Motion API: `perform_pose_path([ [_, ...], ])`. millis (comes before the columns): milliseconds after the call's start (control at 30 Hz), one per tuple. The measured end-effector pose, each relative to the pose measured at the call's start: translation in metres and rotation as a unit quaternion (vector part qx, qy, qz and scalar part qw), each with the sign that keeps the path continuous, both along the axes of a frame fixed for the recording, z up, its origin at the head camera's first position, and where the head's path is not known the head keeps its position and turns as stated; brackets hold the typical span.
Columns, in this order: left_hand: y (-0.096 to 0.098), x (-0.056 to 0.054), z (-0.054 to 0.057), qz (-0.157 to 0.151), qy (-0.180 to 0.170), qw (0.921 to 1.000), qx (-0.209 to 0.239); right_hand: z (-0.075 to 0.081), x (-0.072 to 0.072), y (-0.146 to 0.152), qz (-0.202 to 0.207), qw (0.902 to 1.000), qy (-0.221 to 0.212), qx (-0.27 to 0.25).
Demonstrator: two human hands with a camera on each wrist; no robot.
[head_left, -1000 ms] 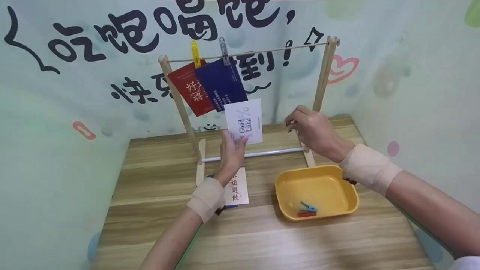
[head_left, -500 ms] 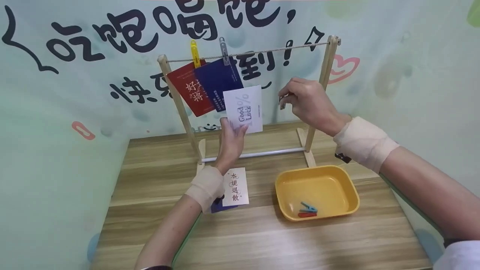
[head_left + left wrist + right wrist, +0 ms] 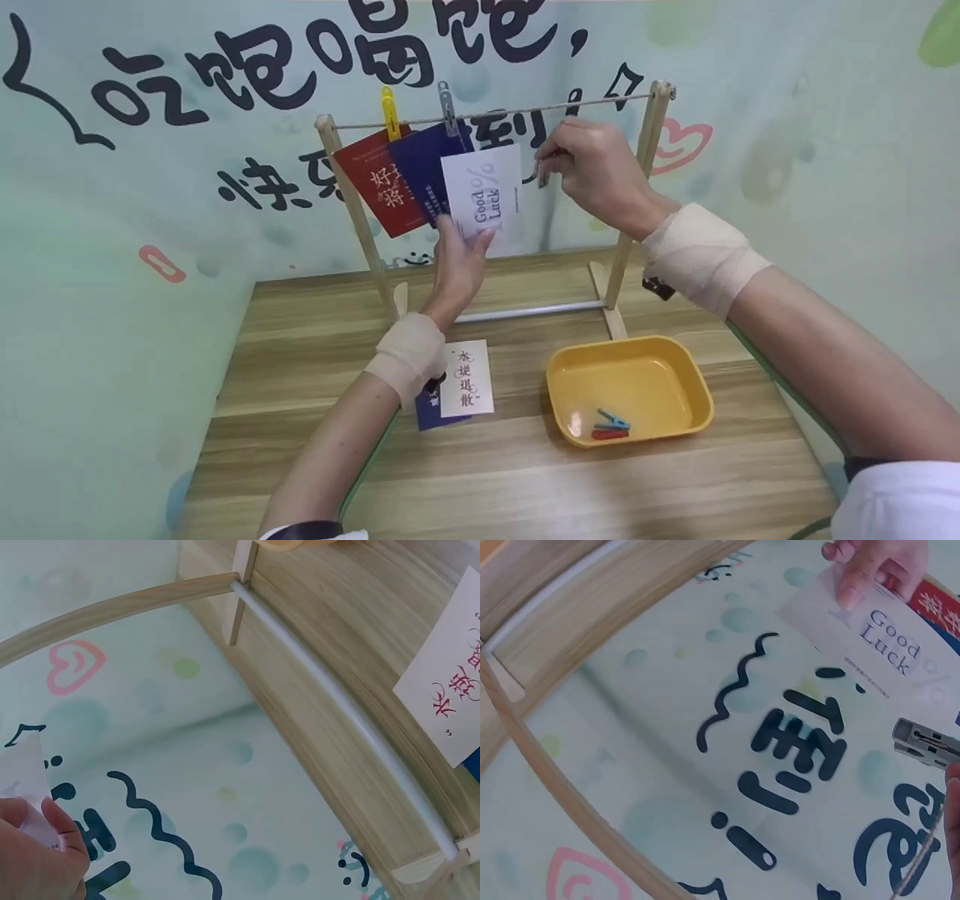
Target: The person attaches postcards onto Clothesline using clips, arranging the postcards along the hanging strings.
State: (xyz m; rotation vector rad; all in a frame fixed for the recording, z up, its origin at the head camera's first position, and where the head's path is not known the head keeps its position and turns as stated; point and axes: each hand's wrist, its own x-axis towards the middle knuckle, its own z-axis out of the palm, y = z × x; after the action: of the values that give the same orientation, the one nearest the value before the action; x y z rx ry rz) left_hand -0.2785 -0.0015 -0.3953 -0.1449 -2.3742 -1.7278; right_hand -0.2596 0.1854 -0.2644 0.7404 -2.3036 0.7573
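Observation:
In the head view my left hand (image 3: pixel 459 266) pinches the lower edge of a white "Good Luck" card (image 3: pixel 487 180), raised just below the rope (image 3: pixel 517 112) of a wooden rack. To its right, my right hand (image 3: pixel 600 169) pinches a grey clothespin (image 3: pixel 926 741), whose jaw end points toward the card in the right wrist view. Left of the card, a red card (image 3: pixel 375 180) hangs from a yellow clothespin (image 3: pixel 390 112). Overlapping it, a dark blue card (image 3: pixel 420 161) hangs from another grey clothespin (image 3: pixel 447 109). The white card covers part of the blue one.
On the table (image 3: pixel 315 450) lies a white card with red characters (image 3: pixel 466 379) over a blue card (image 3: pixel 442 423). A yellow basin (image 3: pixel 645 379) at right holds a blue clothespin (image 3: pixel 613 418) and a red clothespin (image 3: pixel 610 434). The rack's right post (image 3: pixel 645 157) stands behind my right wrist.
Both hands have risen toward the rope, the left with the white card, the right with the grey clothespin. The right hand has also moved left, closer to the card.

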Motion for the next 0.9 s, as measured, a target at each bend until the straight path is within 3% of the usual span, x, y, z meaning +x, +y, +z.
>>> perform_pose_path([
  [233, 0.003, -0.007, 0.009, 0.002, -0.001, 0.9999, 0.011, 0.037, -0.01, -0.014, -0.033, 0.9992, -0.015, -0.016],
  [433, 0.004, -0.013, 0.014, 0.021, -0.011, 0.9997, 0.004, 0.057, -0.016, -0.027, -0.07, 0.997, -0.032, -0.008],
  [633, 0.005, -0.017, 0.017, 0.018, -0.017, 0.9995, 0.018, 0.063, -0.024, -0.036, -0.098, 0.994, -0.046, -0.009],
  [900, 0.006, -0.02, 0.017, 0.021, 0.005, 0.9993, 0.03, 0.065, -0.03, -0.042, -0.135, 0.9886, -0.066, -0.005],
])
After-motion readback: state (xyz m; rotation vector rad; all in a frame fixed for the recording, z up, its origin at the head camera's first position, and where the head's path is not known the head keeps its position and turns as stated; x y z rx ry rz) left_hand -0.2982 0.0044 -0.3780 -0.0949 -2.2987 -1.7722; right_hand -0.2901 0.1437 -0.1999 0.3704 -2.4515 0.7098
